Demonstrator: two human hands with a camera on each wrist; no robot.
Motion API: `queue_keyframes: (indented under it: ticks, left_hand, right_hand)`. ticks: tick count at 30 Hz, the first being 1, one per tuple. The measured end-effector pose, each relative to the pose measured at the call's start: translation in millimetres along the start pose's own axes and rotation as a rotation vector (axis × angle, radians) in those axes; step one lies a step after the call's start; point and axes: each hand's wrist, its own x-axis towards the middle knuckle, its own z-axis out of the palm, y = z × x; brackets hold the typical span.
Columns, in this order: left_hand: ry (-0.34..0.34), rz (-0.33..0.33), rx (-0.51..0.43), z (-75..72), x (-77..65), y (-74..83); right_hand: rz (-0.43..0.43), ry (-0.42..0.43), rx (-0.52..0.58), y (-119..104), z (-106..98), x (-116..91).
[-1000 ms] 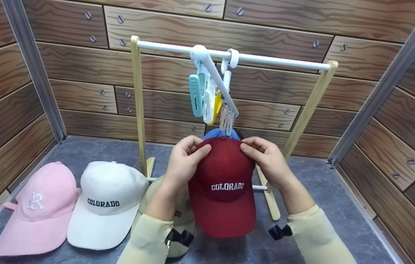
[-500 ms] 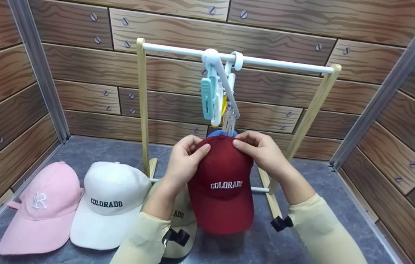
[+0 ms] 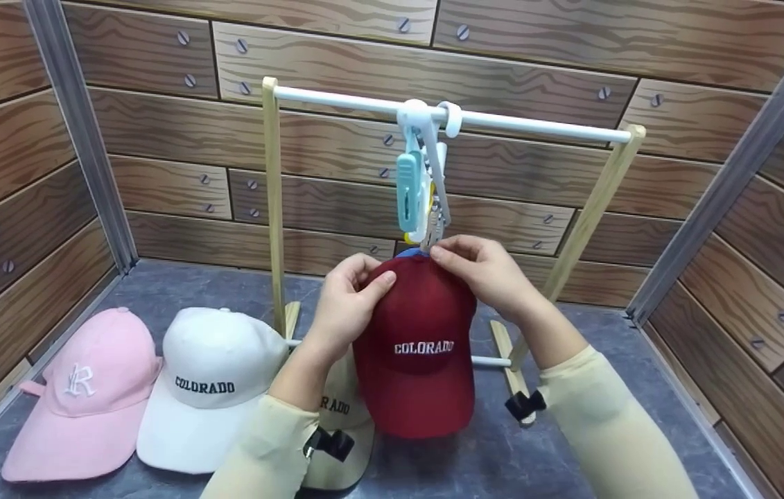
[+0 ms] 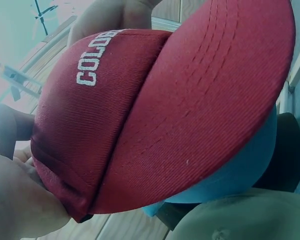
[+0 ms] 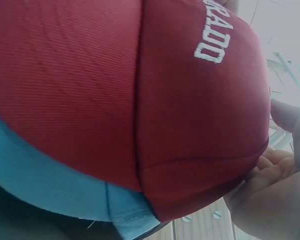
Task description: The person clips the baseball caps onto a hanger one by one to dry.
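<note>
A dark red baseball cap (image 3: 419, 388) lettered COLORADO hangs upright between my hands, brim down. My left hand (image 3: 344, 301) pinches its upper left side, thumb in front. My right hand (image 3: 492, 274) pinches the top of the crown, just right of its button, with the thumb tip close to a pale clothespin (image 3: 434, 229). Behind the red cap is a blue cap (image 5: 65, 185), mostly hidden in the head view. In the left wrist view, the red brim (image 4: 205, 110) overlaps the blue cap. Whether the pale clothespin touches the red cap cannot be seen.
A clip hanger (image 3: 414, 114) with teal, white and yellow clothespins hangs from the white rail (image 3: 537, 125) of a wooden rack (image 3: 272, 208). Left on the grey table (image 3: 184, 277) lie a pink cap (image 3: 86, 388), a white cap (image 3: 215, 353) and a khaki cap (image 3: 346, 443), partly behind my left forearm.
My right hand has slid leftward along the crown's top, towards the clothespin. The red cap has shifted slightly left. The clip hanger has turned, and the head view has shifted a little.
</note>
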Motion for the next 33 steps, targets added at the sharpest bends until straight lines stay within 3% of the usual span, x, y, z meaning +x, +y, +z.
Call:
queue_keyframes:
  ticks: [15,26,33]
  left_hand:
    - [0.020,0.008,0.002,-3.3,2.9,0.0]
    - [0.008,0.002,0.002,-4.3,4.6,-1.1]
    - [0.015,0.004,-0.001,-6.6,4.9,-1.3]
  right_hand:
    - [0.055,0.035,0.127,-12,6,20]
    - [0.002,0.016,0.246,-18,9,25]
    - [-0.023,0.017,0.231,-18,10,29]
